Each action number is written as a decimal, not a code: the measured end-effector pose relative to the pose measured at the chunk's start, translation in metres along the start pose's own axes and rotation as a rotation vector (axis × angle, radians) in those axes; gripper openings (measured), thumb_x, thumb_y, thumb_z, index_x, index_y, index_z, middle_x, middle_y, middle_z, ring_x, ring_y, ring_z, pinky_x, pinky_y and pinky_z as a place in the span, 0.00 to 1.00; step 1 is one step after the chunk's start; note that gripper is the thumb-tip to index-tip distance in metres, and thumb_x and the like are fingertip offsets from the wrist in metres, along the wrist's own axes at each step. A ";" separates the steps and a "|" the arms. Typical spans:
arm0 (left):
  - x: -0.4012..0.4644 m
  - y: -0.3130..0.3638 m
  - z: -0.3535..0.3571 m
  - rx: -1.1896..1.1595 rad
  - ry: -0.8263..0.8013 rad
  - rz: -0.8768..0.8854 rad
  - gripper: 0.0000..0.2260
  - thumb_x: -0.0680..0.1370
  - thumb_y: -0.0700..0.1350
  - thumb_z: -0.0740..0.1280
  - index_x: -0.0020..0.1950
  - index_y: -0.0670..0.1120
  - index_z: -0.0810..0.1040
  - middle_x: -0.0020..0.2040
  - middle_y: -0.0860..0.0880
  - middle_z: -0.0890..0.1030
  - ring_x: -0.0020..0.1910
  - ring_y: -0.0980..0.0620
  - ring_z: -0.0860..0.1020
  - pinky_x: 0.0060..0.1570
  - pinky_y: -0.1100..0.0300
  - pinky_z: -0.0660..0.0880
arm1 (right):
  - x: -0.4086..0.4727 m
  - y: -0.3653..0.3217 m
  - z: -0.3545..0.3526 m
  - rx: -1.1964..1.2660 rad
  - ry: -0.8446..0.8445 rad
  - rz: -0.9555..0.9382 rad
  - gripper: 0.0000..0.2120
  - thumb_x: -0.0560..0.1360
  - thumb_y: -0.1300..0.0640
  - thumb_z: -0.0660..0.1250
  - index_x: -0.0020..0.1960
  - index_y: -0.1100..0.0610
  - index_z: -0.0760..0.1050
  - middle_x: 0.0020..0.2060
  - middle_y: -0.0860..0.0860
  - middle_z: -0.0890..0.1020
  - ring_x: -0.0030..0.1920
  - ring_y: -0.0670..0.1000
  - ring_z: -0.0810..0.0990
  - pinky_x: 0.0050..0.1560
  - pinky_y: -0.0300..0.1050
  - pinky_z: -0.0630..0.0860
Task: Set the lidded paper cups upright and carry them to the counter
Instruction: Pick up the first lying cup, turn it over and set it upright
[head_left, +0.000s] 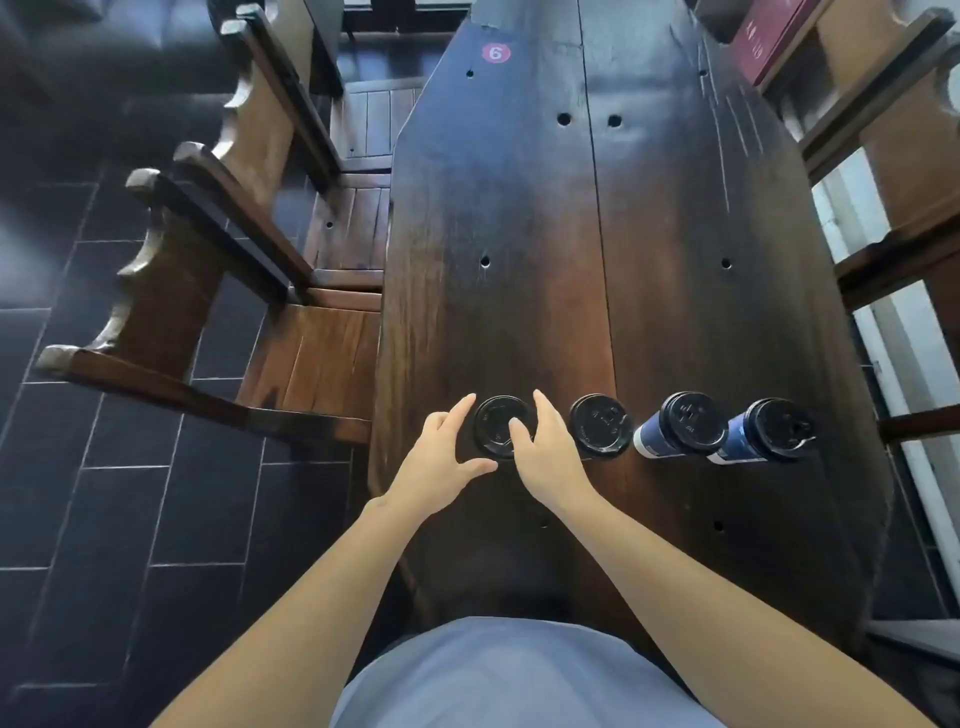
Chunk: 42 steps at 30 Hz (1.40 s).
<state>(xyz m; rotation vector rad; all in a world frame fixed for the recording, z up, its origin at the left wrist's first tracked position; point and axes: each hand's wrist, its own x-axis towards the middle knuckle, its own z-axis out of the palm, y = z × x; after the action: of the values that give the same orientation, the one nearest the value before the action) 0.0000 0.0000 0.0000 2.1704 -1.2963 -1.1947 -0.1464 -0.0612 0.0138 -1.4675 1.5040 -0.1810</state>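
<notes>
Several dark blue paper cups with black lids stand upright in a row near the front of a dark wooden table (571, 234). My two hands flank the leftmost cup (496, 422). My left hand (441, 460) sits at its left side with fingers straight and thumb stretched under it. On the cup's right side is my right hand (548, 454), fingers extended and thumb lying over the lid. Neither hand is plainly closed round the cup. To the right stand a second cup (597, 426), a third cup (685, 423) and the rightmost cup (774, 436).
Wooden chairs (322, 353) are tucked against the table's left edge over a dark tiled floor (104, 493). More wooden chair frames (893, 260) line the right side. A red round sticker with a 6 (496, 53) marks the far end of the table.
</notes>
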 end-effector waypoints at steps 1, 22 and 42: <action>0.005 -0.001 -0.001 -0.006 -0.018 0.012 0.40 0.76 0.54 0.76 0.82 0.60 0.57 0.79 0.51 0.66 0.74 0.50 0.72 0.71 0.53 0.71 | 0.004 -0.002 0.002 -0.003 0.012 0.007 0.27 0.85 0.48 0.57 0.82 0.51 0.54 0.81 0.49 0.60 0.80 0.53 0.60 0.78 0.53 0.59; 0.066 -0.008 -0.016 -0.315 -0.174 0.003 0.33 0.78 0.45 0.76 0.79 0.56 0.66 0.62 0.60 0.75 0.52 0.60 0.82 0.48 0.74 0.73 | 0.080 -0.019 -0.002 -0.005 -0.090 0.089 0.14 0.84 0.52 0.59 0.66 0.55 0.75 0.59 0.51 0.80 0.60 0.53 0.78 0.61 0.48 0.75; 0.078 -0.013 -0.048 -0.075 -0.322 0.041 0.37 0.74 0.44 0.80 0.79 0.54 0.65 0.65 0.57 0.71 0.61 0.53 0.76 0.60 0.62 0.76 | 0.081 -0.020 0.003 -0.115 -0.208 0.246 0.16 0.80 0.42 0.66 0.46 0.55 0.70 0.53 0.55 0.81 0.52 0.55 0.83 0.45 0.49 0.85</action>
<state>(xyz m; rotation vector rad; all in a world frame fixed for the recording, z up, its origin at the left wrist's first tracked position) 0.0633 -0.0652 -0.0180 1.9455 -1.3857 -1.5975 -0.1127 -0.1319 -0.0161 -1.3308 1.5273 0.2030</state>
